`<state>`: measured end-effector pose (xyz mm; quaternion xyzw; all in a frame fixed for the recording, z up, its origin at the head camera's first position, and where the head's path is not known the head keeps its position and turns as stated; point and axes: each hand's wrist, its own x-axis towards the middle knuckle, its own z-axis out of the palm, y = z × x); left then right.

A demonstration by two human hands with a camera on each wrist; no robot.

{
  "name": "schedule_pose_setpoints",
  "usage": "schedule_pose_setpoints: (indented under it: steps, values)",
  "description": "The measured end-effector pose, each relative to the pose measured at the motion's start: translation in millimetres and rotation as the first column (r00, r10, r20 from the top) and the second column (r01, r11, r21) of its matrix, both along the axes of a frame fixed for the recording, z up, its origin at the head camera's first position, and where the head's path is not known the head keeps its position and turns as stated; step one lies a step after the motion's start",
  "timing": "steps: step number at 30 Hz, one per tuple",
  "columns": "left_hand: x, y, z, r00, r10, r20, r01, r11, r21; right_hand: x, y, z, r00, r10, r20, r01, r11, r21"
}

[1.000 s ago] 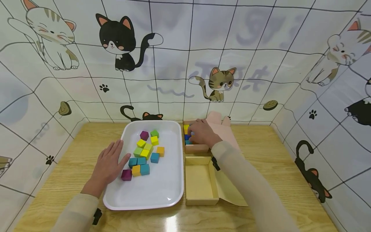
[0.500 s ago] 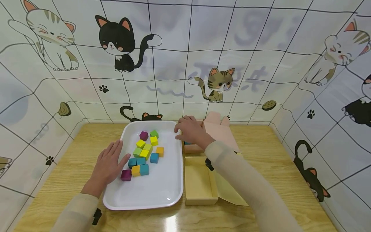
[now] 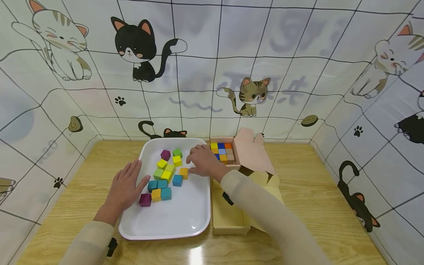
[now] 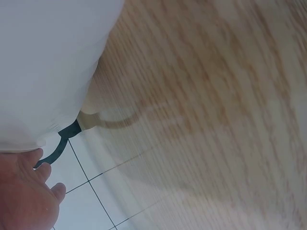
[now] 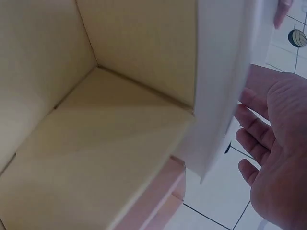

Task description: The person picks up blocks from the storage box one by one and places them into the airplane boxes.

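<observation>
In the head view a white tray (image 3: 179,217) holds several coloured cubes: yellow, lime, teal, orange and purple. My left hand (image 3: 124,186) rests on the tray's left rim with its fingers straight. Over the tray's right side is my right hand (image 3: 203,162), fingers bent downward and thumb apart from them, with no cube visible between. Its fingertips are right at an orange cube (image 3: 183,173); a yellow cube (image 3: 177,161) and a blue cube (image 3: 177,180) lie close by. The right wrist view shows the right hand (image 5: 283,148) beyond the tray rim, fingers loosely bent.
Right of the tray stands a pink box (image 3: 253,151) with its lid folded open and rows of coloured cubes inside. In front of it, a pale yellow box (image 3: 228,217) lies open, partly under the right sleeve. A cat-print cloth (image 3: 198,73) surrounds the wooden table (image 3: 314,206).
My right hand has moved left from inside the pink box, across the tray's rim, to beside the orange cube. The left hand has stayed on the tray's rim.
</observation>
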<state>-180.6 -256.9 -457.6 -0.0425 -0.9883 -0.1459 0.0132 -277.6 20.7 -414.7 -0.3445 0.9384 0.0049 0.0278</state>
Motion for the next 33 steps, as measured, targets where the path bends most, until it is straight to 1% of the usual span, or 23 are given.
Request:
schedule_pose_setpoints:
  steps: [8,16,27,33]
  values:
    - [-1.1,3,3.2,1.000,0.001,0.003,-0.001,1.000,0.007,2.6,-8,-12.3,1.000,-0.005,-0.017,0.006,1.000,0.028]
    - [-1.9,4,5.5,1.000,-0.004,-0.008,0.004,1.000,0.011,1.6,-12,-18.4,1.000,0.000,-0.013,0.001,0.998,0.063]
    - [-2.1,3,1.0,1.000,0.008,0.002,-0.008,1.000,0.002,5.1,-15,-23.0,1.000,0.008,-0.026,-0.006,0.997,0.080]
    - [-0.7,2,0.6,1.000,0.012,0.007,-0.012,1.000,0.012,4.8,-19,-25.1,0.999,0.012,-0.038,-0.008,0.995,0.099]
